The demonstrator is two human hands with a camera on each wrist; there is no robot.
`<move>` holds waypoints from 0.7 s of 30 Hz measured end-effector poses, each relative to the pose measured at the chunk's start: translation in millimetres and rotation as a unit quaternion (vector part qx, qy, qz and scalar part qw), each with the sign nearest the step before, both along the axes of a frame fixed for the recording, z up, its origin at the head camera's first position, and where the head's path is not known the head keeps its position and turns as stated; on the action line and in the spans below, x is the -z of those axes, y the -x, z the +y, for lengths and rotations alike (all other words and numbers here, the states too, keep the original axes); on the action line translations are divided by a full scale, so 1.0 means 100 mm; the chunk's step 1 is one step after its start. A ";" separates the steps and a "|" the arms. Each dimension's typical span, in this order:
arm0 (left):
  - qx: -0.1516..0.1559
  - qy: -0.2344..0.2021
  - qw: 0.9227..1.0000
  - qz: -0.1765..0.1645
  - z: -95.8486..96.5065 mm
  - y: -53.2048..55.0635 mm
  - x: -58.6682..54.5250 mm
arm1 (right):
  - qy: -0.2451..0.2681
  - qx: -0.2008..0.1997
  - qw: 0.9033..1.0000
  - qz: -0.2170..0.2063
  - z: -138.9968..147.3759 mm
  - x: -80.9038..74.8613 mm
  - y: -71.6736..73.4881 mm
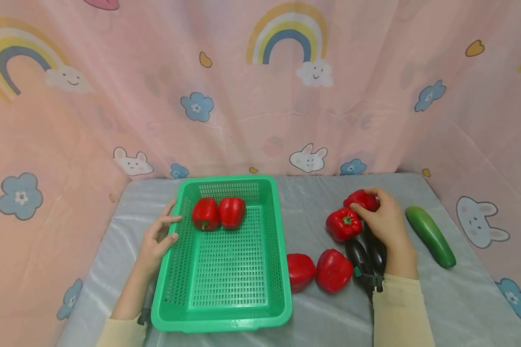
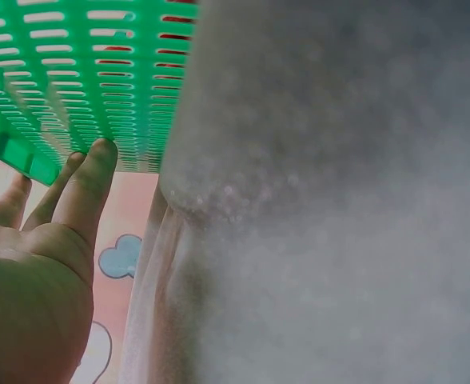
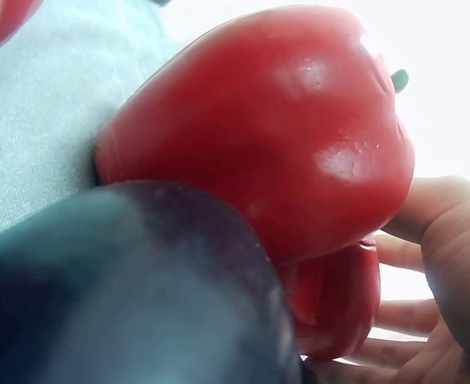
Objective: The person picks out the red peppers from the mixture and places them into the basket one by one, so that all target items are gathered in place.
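Note:
A green plastic basket (image 1: 230,325) with slotted walls sits left of centre, two red bell peppers (image 1: 206,214) side by side at its far end. My left hand (image 1: 155,241) is at its left side; in the left wrist view the spread fingers (image 2: 87,188) touch the outer wall. On the right, my right hand (image 1: 384,219) holds the farthest red bell pepper (image 1: 359,198) between thumb and fingers. Another red bell pepper (image 1: 344,225), green stem up, stands right beside the thumb. In the right wrist view this nearer pepper (image 3: 259,136) partly hides the held one (image 3: 335,300).
Two more red bell peppers (image 1: 333,271) lie against the basket's right side. Dark eggplants (image 1: 359,258) lie beneath my right wrist, and a green cucumber-like vegetable (image 1: 431,236) lies farther right. Grey cloth (image 1: 317,318) covers the table; a patterned pink curtain (image 1: 252,130) surrounds it.

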State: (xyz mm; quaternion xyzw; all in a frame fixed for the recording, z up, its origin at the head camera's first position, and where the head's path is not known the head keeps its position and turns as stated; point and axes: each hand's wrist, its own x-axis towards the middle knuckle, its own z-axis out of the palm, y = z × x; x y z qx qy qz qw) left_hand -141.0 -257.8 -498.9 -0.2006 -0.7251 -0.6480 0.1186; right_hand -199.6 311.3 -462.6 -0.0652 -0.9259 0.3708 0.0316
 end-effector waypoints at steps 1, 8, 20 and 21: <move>0.000 0.000 1.000 0.000 0.00 0.00 0.00 | -0.001 0.000 1.000 0.001 0.00 0.00 0.00; 0.004 -0.006 1.000 -0.005 -0.01 0.00 0.01 | -0.010 -0.008 1.000 0.014 -0.01 0.00 0.00; 0.006 -0.007 1.000 -0.004 -0.01 0.00 0.02 | -0.004 -0.003 1.000 0.030 -0.03 -0.07 -0.01; 0.006 -0.007 1.000 -0.005 -0.01 0.00 0.02 | -0.003 -0.003 0.999 0.033 -0.03 -0.07 -0.02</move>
